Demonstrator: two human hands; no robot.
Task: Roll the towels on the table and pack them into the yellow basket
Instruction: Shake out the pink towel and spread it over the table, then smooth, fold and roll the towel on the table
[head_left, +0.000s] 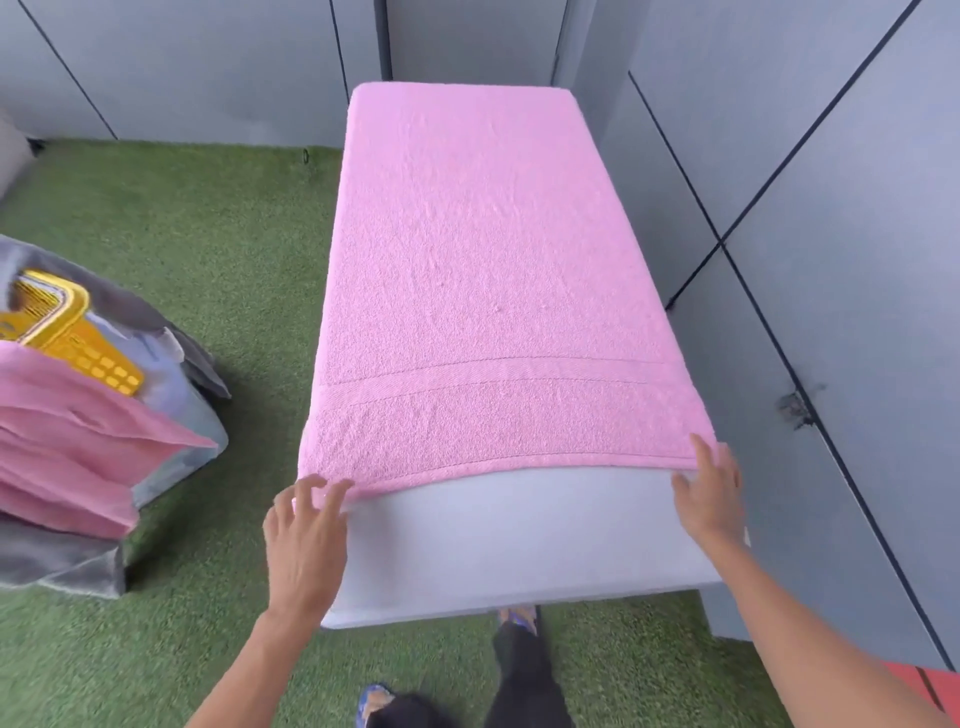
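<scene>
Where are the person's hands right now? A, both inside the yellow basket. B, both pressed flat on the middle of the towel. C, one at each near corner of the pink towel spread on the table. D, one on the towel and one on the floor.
C: the left hand and right hand sit at the two near corners of the pink towel lying flat on the table, far from the yellow basket.

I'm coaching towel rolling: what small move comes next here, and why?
Probably pinch the near hem and turn it over to start the roll: the pink towel lies flat on the table, and the left hand and right hand sit open at its near corners.
</scene>
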